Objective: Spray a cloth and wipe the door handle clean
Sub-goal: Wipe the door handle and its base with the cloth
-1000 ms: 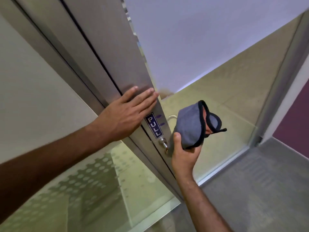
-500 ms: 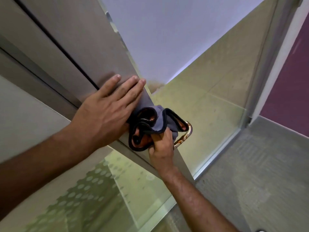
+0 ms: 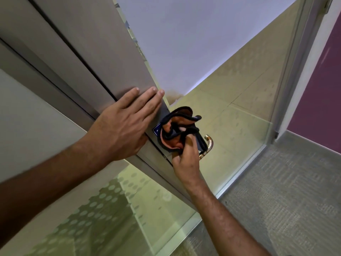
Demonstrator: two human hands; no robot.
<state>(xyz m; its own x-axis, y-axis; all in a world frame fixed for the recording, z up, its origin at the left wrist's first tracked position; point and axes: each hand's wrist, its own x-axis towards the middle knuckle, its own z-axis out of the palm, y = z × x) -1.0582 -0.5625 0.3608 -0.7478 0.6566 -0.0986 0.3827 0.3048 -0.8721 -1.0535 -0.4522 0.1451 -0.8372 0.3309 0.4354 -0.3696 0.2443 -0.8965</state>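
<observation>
My right hand (image 3: 185, 157) is shut on a bunched cloth (image 3: 178, 130), orange inside with a black hem, and presses it onto the brass door handle (image 3: 208, 145). Only the handle's curved outer end shows past the cloth. My left hand (image 3: 125, 126) lies flat, fingers together, on the grey metal door frame (image 3: 103, 58) just left of the handle. A blue sign (image 3: 156, 130) on the frame is mostly hidden by the cloth. No spray bottle is in view.
The door is glass (image 3: 230, 115) with a frosted upper band and dot pattern. Grey carpet (image 3: 286, 200) covers the floor at the lower right. A purple wall (image 3: 317, 100) and a white door post stand at the right.
My right hand brought the cloth from in front of the handle onto it and bunched it around the lever. The cloth now covers the blue sign. My left hand stayed flat on the frame.
</observation>
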